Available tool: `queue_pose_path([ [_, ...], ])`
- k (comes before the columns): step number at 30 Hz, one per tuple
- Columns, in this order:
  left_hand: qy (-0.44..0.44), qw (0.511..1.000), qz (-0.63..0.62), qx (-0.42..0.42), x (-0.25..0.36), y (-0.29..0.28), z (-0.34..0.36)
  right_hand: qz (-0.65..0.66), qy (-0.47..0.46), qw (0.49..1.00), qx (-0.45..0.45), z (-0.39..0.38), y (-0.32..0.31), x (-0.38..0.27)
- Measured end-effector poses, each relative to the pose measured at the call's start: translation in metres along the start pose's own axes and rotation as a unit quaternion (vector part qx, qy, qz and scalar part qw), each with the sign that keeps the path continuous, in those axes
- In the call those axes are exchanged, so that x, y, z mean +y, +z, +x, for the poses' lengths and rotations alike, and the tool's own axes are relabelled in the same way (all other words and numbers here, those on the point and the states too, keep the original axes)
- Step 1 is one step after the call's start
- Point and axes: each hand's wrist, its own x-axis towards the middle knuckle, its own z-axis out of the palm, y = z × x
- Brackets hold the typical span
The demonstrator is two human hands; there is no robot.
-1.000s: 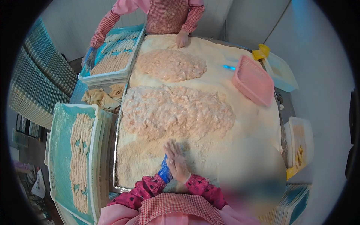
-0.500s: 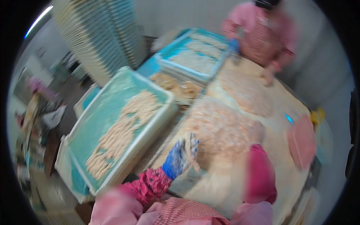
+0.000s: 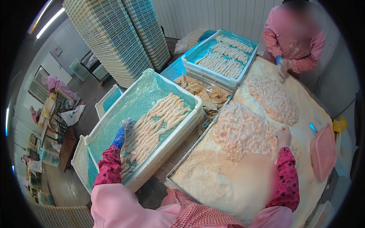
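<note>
My left hand (image 3: 121, 136), in a blue glove coated with flour, reaches into a white tray lined with green plastic (image 3: 107, 121). Its fingers are closed on a floured meat strip at the left edge of the laid-out strips (image 3: 152, 131); the hand partly hides that strip. My right hand (image 3: 283, 136), pale with flour, is closed at the right edge of a heap of raw meat strips (image 3: 243, 131). Whatever it may hold is hidden. Loose flour (image 3: 205, 171) covers the worktable in front of me.
A co-worker (image 3: 294, 41) stands across the table by a second meat heap (image 3: 273, 100). Behind my tray, another tray (image 3: 224, 59) holds rows of coated strips. Cloths (image 3: 197, 89) lie between the trays. Tall tray stacks (image 3: 110, 41) rise behind; a pink basket (image 3: 323, 152) stands right.
My left hand has moved left from over the table's edge into the tray, carrying a strip. My right hand stays beside the meat heap. The view has shifted and sharpened.
</note>
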Motion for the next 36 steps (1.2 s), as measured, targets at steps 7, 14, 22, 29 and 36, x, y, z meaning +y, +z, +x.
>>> queue_pose_path([
  [7,0.061,0.989,-0.124,0.046,0.037,0.067,0.016,0.138,-0.111,0.982,-0.058,-0.087,-0.045,-0.05],
  [14,0.314,0.872,0.143,-0.347,0.096,0.26,-0.113,-0.09,-0.173,0.945,-0.263,-0.255,-0.094,0.018],
  [22,0.36,0.801,0.205,-0.433,0.023,0.458,-0.178,-0.036,0.001,0.999,-0.011,-0.287,-0.063,0.064],
  [29,-0.059,0.934,-0.241,-0.258,0.069,0.375,-0.129,0.127,-0.139,0.978,-0.086,-0.29,0.009,-0.024],
  [36,0.066,0.923,0.017,-0.379,0.107,0.302,-0.103,-0.074,-0.366,0.849,-0.374,-0.308,0.05,-0.058],
])
